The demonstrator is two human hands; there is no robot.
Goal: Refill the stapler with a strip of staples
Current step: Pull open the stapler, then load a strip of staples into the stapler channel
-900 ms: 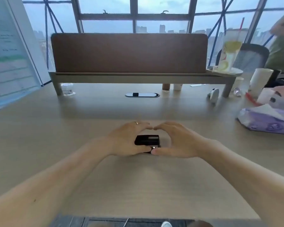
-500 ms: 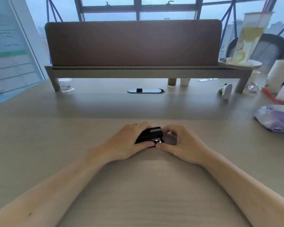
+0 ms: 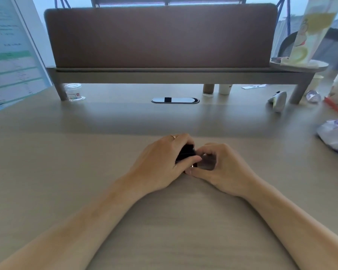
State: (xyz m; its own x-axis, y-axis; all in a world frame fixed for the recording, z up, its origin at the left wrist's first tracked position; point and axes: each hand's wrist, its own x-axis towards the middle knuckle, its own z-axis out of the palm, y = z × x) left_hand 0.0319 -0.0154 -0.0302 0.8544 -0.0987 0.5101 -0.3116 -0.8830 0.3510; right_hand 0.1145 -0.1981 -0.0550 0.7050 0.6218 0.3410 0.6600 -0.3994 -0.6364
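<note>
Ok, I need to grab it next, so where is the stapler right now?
In the head view the black stapler sits on the desk near the middle, cupped under the left hand, with the right hand touching its near right end.

stapler (image 3: 186,152) – black | desk (image 3: 66,162) – pale wood grain | divider panel (image 3: 160,36) – brown

A single head-worn wide-angle view looks forward and down across the table (image 3: 66,172), from close above its near edge. The forearms enter from the lower corners, and the hands meet just below frame centre. A brown divider panel (image 3: 160,36) fills the upper centre, facing the camera.
</note>
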